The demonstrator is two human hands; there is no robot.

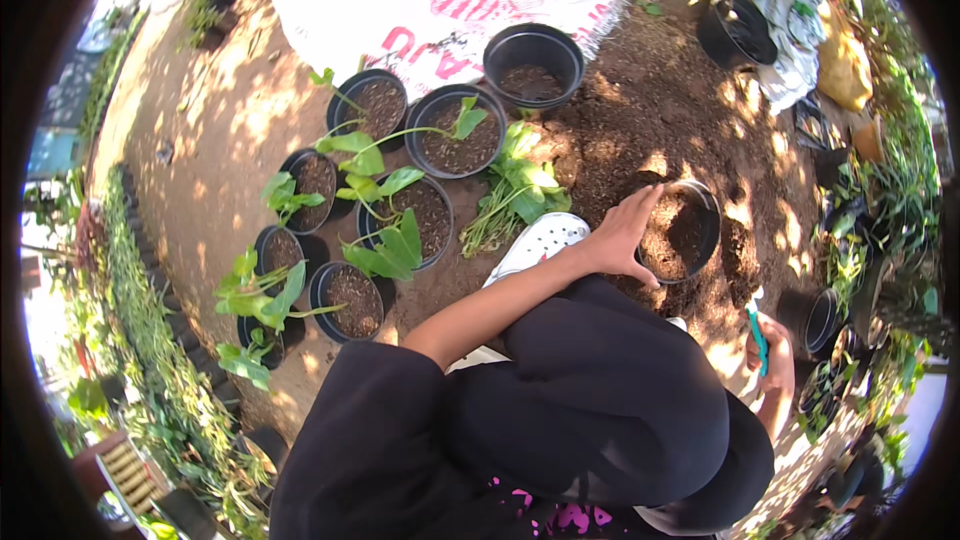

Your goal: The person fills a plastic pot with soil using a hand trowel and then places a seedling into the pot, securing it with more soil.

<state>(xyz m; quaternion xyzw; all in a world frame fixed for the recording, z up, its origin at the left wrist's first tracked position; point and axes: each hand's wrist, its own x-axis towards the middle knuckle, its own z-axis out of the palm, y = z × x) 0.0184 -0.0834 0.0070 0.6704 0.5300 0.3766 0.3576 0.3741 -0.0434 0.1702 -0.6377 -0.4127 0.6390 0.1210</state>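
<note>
My left hand [624, 234] spans the near-left side of a round black plastic pot [711, 229], its fingers and thumb spread along the rim. Brown soil [666, 236] partly fills this pot. Off to the right, my right hand [772, 352] grips the teal handle of a small hand tool [759, 341]. The tool's pale tip meets dark loose soil [739, 262] beside the pot; its blade is not clearly visible. A bundle of leafy green cuttings [525, 184] lies on the ground left of the pot, next to my white perforated clog [544, 240].
Several soil-filled black pots [459, 142] with leafy cuttings stand to the left. Another black pot [534, 67] with a little soil sits by a white woven sack [465, 7] bearing red print. On the right are a black pot [731, 34], a yellowish sack [844, 60] and plants.
</note>
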